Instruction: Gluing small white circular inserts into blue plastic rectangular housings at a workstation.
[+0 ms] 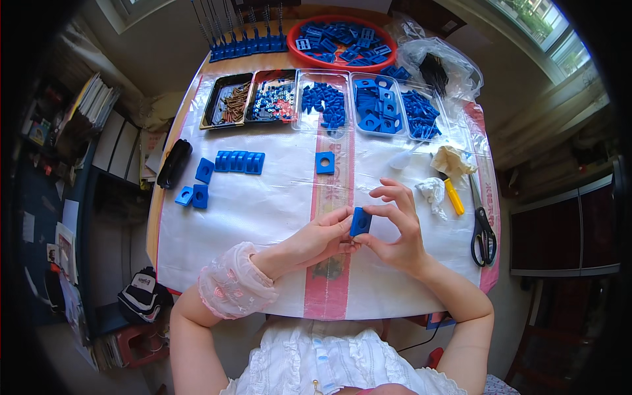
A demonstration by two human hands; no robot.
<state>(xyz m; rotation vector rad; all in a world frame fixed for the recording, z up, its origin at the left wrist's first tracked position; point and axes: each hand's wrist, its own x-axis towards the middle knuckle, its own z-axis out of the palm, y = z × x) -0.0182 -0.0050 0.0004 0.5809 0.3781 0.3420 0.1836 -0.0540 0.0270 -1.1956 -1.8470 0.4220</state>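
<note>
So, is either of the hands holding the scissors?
No: the scissors lie near the right edge of the white sheet, while the left hand and right hand hold a small blue piece.

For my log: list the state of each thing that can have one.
Blue piece: held in left hand and right hand
Scissors: apparently shut, lying
Red basin: uncovered, filled with blue parts
Five trays: uncovered, stocked
White tissue: crumpled
Row of blue blocks: side by side
</note>
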